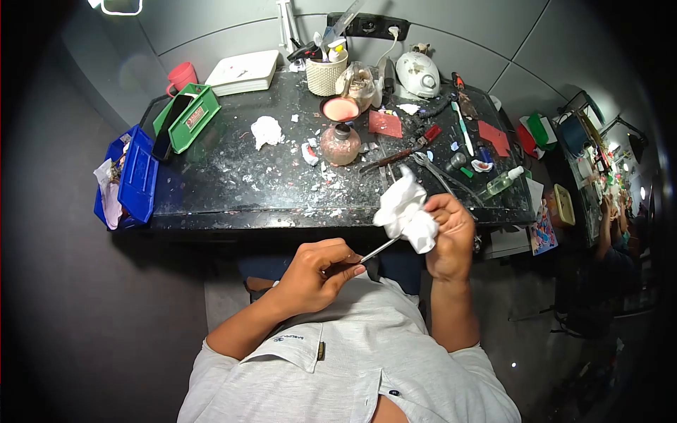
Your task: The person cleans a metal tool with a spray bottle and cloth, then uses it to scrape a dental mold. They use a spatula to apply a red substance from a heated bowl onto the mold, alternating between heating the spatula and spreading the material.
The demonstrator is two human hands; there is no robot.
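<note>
The person's left hand (314, 275) is closed on a thin metal stick (381, 250), with the thumb and fingers pressed together, likely to keep it still. The right hand (455, 236) pinches a crumpled white cloth (407, 215) at the stick's far end, perhaps so the soft cloth sits between skin and metal. That end is hidden. The two hands are apart, and the stick is near the person, just off the near edge of the black table (233, 194). Farther off, a round bottle (340, 148) stands upright, maybe so it does not spill. A blue bin (139, 180) is at the left.
</note>
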